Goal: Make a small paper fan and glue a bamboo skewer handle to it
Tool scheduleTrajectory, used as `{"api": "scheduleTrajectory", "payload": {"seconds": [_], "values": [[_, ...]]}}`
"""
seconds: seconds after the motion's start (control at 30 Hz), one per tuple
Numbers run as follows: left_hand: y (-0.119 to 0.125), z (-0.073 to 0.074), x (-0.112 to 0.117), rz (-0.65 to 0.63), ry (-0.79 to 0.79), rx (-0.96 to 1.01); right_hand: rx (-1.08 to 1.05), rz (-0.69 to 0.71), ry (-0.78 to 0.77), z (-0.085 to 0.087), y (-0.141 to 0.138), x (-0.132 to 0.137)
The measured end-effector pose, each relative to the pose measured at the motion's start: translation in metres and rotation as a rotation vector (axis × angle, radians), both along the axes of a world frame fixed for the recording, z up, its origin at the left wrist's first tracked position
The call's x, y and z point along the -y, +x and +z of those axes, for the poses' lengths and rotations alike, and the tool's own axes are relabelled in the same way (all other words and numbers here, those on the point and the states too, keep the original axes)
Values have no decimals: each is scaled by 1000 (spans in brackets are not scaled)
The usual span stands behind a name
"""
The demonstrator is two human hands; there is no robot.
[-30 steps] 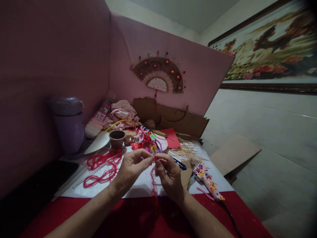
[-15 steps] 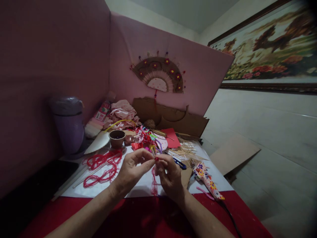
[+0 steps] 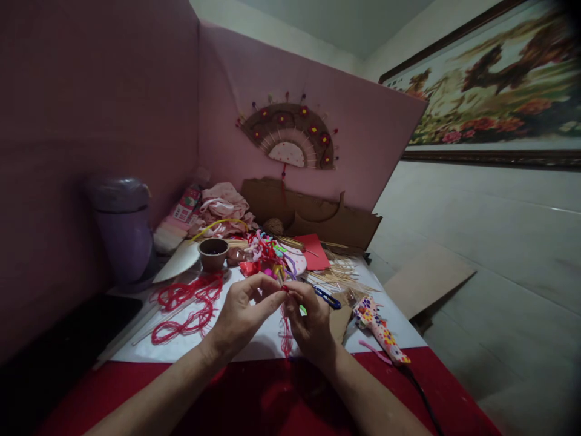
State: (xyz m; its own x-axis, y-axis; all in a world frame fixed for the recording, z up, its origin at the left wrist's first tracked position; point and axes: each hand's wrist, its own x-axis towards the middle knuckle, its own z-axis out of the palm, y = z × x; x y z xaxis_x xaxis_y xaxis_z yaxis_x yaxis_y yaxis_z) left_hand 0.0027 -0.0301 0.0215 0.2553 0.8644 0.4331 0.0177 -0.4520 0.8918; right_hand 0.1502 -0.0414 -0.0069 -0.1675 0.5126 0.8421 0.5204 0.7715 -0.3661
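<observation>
In the head view, a small, glossy, rounded red bead (image 3: 285, 288) sits just below the frame's centre, pinched between the fingertips of the left hand (image 3: 245, 312) and right hand (image 3: 310, 313). Thin, stringy red thread (image 3: 286, 339) dangles beneath it, over smooth white paper (image 3: 258, 345). Loose loops of red yarn (image 3: 184, 327) lie lower left. Fingers partly cover the bead; its hole cannot be made out. The bottom edge crops both forearms.
</observation>
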Motion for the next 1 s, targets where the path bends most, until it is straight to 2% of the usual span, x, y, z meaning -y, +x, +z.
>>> {"api": "scheduleTrajectory", "payload": {"seconds": [0.17, 0.37, 0.6, 0.83, 1.0], "values": [[1, 0, 1, 23, 5, 17, 19, -57, 20, 1, 0, 0], [1, -5, -2, 12, -29, 79, 53, -55, 16, 0, 1, -1], [2, -5, -6, -42, -179, 189, 89, -83, 7, 1, 1, -1], [1, -6, -7, -103, -250, 241, 83, -57, -13, 2, 1, 0], [3, -4, -7, -169, -364, 358, 78, -35, -27, 4, 1, 0]]}}
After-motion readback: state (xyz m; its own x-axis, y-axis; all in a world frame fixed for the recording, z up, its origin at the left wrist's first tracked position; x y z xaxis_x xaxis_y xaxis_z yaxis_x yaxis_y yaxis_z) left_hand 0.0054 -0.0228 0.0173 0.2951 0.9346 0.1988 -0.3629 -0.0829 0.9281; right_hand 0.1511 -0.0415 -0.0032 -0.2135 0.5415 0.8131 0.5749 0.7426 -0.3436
